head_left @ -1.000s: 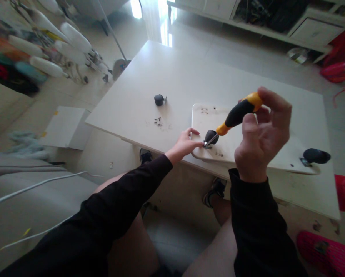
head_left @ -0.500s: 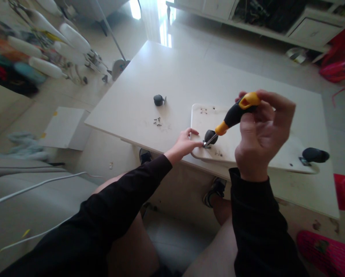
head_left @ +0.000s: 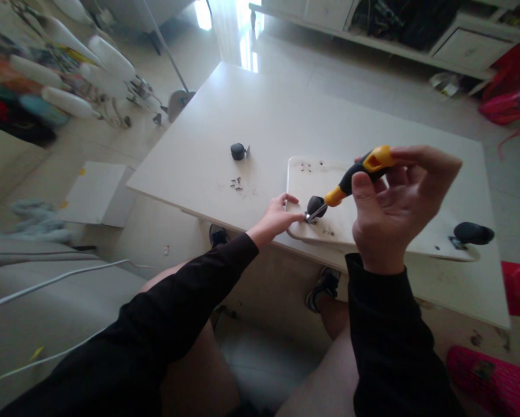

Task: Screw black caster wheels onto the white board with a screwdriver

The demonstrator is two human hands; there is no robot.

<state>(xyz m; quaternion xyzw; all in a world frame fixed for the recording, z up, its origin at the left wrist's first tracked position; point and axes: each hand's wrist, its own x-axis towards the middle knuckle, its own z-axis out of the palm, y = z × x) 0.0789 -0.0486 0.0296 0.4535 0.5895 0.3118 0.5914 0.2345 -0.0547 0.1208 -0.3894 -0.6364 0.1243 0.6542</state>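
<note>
My right hand [head_left: 401, 208] grips a yellow-and-black screwdriver [head_left: 362, 171], its handle pinched between thumb and fingers. Its shaft slants down left to the metal plate of a black caster wheel [head_left: 316, 206]. This caster sits at the near left corner of an upturned white board [head_left: 338, 171]. My left hand [head_left: 281, 215] lies over that corner, thumb and fingers apart, one fingertip touching the plate by the screwdriver tip. Any screw under the tip is too small to make out. A second caster [head_left: 473, 233] stands at the board's right end.
On the white table [head_left: 190, 153] lie a loose caster [head_left: 237, 152] and several small screws [head_left: 236, 184]. A white box [head_left: 97, 194] is on the floor at left. A white cabinet [head_left: 468, 49] and red bags [head_left: 512, 87] stand beyond. White cables [head_left: 55, 289] cross the left seat.
My right hand has turned the screwdriver handle; its fingers have shifted right and opened out a little, the thumb changing its place. The left hand and the caster stay where they were.
</note>
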